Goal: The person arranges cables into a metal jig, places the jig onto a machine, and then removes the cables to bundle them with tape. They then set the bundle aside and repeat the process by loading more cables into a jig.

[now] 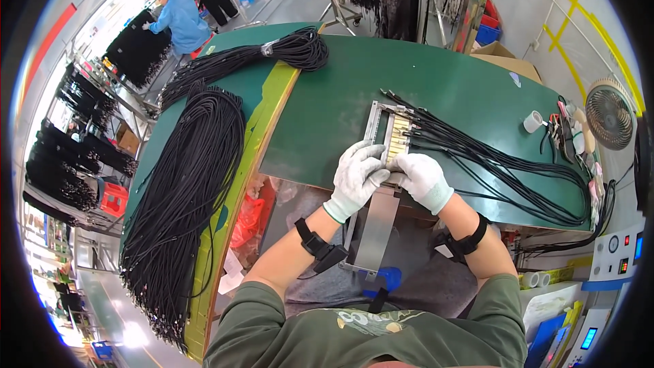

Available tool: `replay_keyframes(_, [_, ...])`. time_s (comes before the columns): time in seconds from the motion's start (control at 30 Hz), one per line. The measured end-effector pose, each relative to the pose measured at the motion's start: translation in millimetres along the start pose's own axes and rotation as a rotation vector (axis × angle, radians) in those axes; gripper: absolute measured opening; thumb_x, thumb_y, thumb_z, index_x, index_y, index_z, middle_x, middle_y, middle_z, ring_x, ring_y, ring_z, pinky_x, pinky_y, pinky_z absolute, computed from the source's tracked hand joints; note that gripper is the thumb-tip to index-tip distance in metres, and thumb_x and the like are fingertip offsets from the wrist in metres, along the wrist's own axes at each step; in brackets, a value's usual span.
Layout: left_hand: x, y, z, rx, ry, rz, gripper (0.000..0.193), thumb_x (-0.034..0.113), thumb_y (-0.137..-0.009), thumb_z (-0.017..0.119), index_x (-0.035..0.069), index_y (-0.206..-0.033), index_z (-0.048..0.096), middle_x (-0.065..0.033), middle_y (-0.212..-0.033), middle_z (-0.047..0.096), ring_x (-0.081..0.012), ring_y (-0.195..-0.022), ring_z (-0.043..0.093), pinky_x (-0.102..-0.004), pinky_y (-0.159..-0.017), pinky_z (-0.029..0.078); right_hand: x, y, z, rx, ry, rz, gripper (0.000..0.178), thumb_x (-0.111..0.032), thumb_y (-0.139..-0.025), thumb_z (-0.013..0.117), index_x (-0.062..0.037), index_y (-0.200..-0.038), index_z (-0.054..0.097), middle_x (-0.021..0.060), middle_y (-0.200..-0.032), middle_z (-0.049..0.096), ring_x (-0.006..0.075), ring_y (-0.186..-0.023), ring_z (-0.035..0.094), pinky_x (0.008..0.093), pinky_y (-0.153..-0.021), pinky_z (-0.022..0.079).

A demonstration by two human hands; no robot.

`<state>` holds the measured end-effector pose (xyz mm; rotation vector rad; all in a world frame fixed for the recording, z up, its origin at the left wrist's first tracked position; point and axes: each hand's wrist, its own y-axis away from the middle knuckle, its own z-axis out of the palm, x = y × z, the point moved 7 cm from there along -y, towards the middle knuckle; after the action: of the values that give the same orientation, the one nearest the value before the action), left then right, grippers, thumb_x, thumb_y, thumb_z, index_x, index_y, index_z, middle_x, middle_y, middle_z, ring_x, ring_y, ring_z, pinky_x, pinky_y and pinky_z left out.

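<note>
Both my hands wear white gloves and meet at the near end of a metal fixture (374,123) with a row of brass-coloured slots (398,138). My left hand (358,174) is closed, its thumb and fingers bent against the fixture's left side. Across from it, my right hand (424,181) is also closed, fingertips pinched at the lower slots. What the fingertips hold is too small and covered to make out. Several black cables (504,160) run from the fixture's right side in a loose bundle. A flat metal plate (376,232) extends from the fixture toward my lap.
A large pile of black cables (184,197) and a tied bundle (245,58) lie at the left. A white roll (533,121), pliers (564,140) and a fan (610,114) are at the right. Control boxes (615,252) stand lower right. A person in blue (180,24) works far left.
</note>
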<state>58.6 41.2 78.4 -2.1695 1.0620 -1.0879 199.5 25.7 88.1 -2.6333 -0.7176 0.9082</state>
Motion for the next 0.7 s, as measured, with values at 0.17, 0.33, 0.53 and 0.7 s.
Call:
replay_keyframes(0.17, [0.7, 1.4, 2.3, -0.001, -0.002, 0.022, 0.026, 0.031, -0.084, 0.070, 0.006, -0.085, 0.064, -0.0110, -0.114, 0.068, -0.0378, -0.112, 0.059, -0.0468, -0.098, 0.045, 4.1, 0.1, 4.4, -0.069, -0.173, 0.136, 0.019, -0.021, -0.080, 0.075, -0.0091, -0.093, 0.066, 0.0107, -0.080, 0.067, 0.0332, -0.080, 0.065, 0.0423, -0.071, 0.052])
replay_keyframes(0.33, [4.1, -0.6, -0.6, 0.005, 0.032, 0.022, 0.018, 0.022, -0.080, 0.073, 0.007, -0.083, 0.063, -0.0091, -0.110, 0.070, -0.0348, -0.110, 0.060, -0.0456, -0.097, 0.046, 9.7, 1.2, 2.7, -0.175, -0.331, 0.257, 0.021, -0.023, -0.080, 0.076, -0.0080, -0.092, 0.067, 0.0110, -0.081, 0.069, 0.0324, -0.080, 0.067, 0.0407, -0.072, 0.053])
replay_keyframes(0.53, [-2.5, 6.8, 3.7, 0.030, 0.051, -0.026, 0.013, 0.017, -0.084, 0.071, 0.006, -0.082, 0.063, -0.0113, -0.109, 0.070, -0.0346, -0.110, 0.059, -0.0440, -0.097, 0.046, -6.4, 0.5, 0.7, -0.073, 0.056, 0.066, 0.022, -0.025, -0.082, 0.075, -0.0066, -0.092, 0.068, 0.0126, -0.083, 0.071, 0.0302, -0.078, 0.069, 0.0381, -0.072, 0.054])
replay_keyframes(0.7, [-8.5, 5.1, -9.9, 0.074, 0.080, -0.145, 0.012, 0.014, -0.083, 0.071, 0.004, -0.084, 0.065, -0.0113, -0.108, 0.070, -0.0330, -0.110, 0.060, -0.0420, -0.096, 0.046, 30.2, 14.9, -16.1, -0.126, -0.044, 0.263, 0.019, -0.022, -0.082, 0.073, -0.0059, -0.092, 0.070, 0.0138, -0.084, 0.070, 0.0293, -0.078, 0.068, 0.0369, -0.074, 0.053])
